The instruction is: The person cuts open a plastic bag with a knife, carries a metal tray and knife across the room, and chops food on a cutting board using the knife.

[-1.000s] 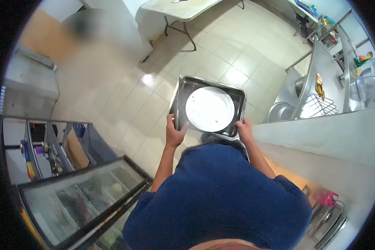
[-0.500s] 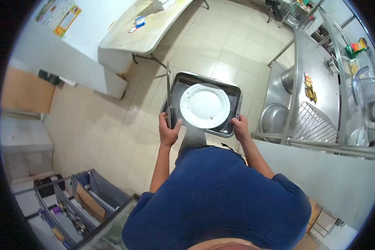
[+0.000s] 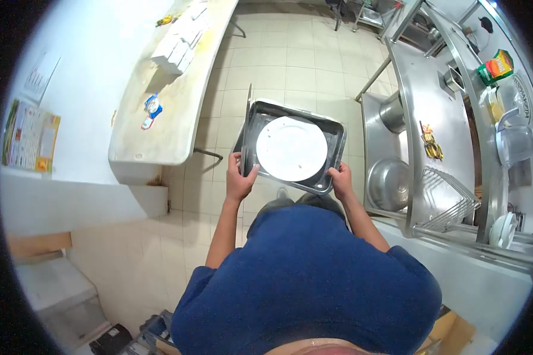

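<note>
A dark metal tray (image 3: 336, 131) with a shiny rim is held out at waist height. Inside it lies a round white plate (image 3: 291, 148) with a few small dark crumbs on it. My left hand (image 3: 240, 177) grips the tray's left side together with a thin flat panel (image 3: 248, 133) that stands upright along that edge. At the tray's right front corner, my right hand (image 3: 341, 180) is closed on the rim, thumb on top.
To the left stands a long table (image 3: 124, 133) with white boxes (image 3: 177, 50) and a blue-white packet (image 3: 153, 105). A steel counter (image 3: 429, 89) on the right holds a wire rack (image 3: 447, 198) and a yellow packet (image 3: 431, 141); a metal bowl (image 3: 388, 183) sits on its lower shelf.
The view has turned: the long table and steel counter now flank the tray, and the drawers at lower left have mostly gone from sight. Both hands keep their hold on the tray.
</note>
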Demonstrator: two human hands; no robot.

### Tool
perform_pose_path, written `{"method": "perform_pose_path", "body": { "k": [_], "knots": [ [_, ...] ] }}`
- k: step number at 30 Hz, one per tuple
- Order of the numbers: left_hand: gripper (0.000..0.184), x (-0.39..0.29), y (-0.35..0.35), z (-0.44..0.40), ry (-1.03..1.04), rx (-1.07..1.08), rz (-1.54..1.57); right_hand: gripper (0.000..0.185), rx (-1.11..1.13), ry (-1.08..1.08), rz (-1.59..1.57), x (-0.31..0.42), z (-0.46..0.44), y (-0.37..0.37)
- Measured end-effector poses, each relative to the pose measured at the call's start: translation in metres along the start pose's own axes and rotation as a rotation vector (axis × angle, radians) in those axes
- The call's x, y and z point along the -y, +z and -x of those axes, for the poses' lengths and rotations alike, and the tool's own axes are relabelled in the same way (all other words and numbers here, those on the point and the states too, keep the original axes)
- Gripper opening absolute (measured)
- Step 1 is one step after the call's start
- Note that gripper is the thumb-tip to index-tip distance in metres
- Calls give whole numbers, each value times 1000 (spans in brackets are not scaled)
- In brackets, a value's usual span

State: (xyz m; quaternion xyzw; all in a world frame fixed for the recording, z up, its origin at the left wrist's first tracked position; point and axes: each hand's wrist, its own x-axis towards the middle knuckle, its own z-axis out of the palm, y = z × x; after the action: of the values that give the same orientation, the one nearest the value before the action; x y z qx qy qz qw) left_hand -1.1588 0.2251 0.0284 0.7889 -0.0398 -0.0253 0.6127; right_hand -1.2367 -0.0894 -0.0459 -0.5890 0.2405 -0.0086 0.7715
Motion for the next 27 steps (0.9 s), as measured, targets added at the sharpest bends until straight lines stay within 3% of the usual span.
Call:
{"method": "perform_pose_path", "body": {
  "k": [11, 17, 20, 27],
  "knots": [
    [47, -4, 34, -162, 22, 99, 51, 19, -112, -49, -106, 50, -123, 19],
    [47, -12, 60, -270, 16, 97, -14, 20, -99, -76, -143, 82, -228, 27],
    [47, -20, 67, -331, 111, 93, -19, 19, -97, -91, -137, 107, -283, 38],
    [50, -42, 72, -448, 34, 56, -22, 16, -35, -80, -148, 174, -404, 65]
  ]
}}
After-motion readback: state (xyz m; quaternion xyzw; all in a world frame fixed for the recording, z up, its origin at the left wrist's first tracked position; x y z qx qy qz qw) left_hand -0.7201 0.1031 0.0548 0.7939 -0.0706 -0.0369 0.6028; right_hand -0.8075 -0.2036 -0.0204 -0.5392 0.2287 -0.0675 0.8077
